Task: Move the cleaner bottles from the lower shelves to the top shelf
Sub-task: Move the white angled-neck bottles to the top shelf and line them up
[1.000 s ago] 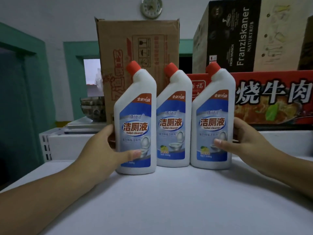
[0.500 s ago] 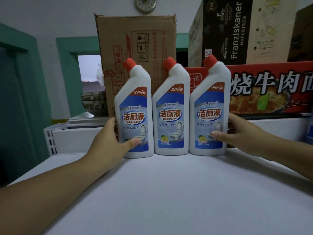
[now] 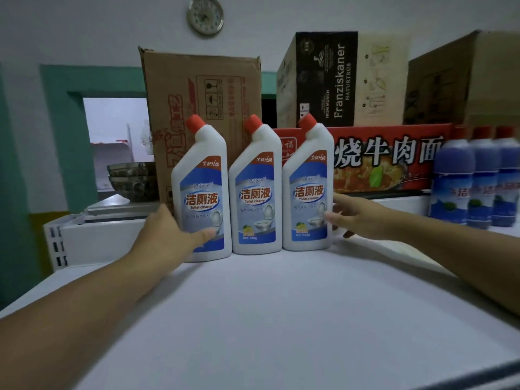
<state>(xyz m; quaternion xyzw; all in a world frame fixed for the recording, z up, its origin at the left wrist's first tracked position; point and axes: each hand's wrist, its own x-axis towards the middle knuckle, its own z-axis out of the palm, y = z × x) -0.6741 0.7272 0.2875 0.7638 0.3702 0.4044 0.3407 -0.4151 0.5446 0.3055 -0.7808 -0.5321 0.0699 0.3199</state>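
The white top shelf (image 3: pixel 267 319) carries three red-capped toilet cleaner bottles: the left bottle (image 3: pixel 202 175), middle bottle (image 3: pixel 254 192) and right bottle (image 3: pixel 308 190). They stand upright in a close row, labels facing forward. Well apart to their right, blurred blue bottles (image 3: pixel 475 178) stand upright in a cluster on the white surface.

Left cleaner bottle (image 3: pixel 200 175), middle cleaner bottle (image 3: pixel 254 175), right cleaner bottle (image 3: pixel 308 170): "洁厕液", "Toilet cleaner", "全新升级"; middle, right also "NET: 500g". Black carton (image 3: pixel 326 80): "Franziskaner NATURTRÜB", "FROM MUNICH". Red carton (image 3: pixel 394 159): "烧牛肉面". Blue bottles (image 3: pixel 453 178): print blurred.
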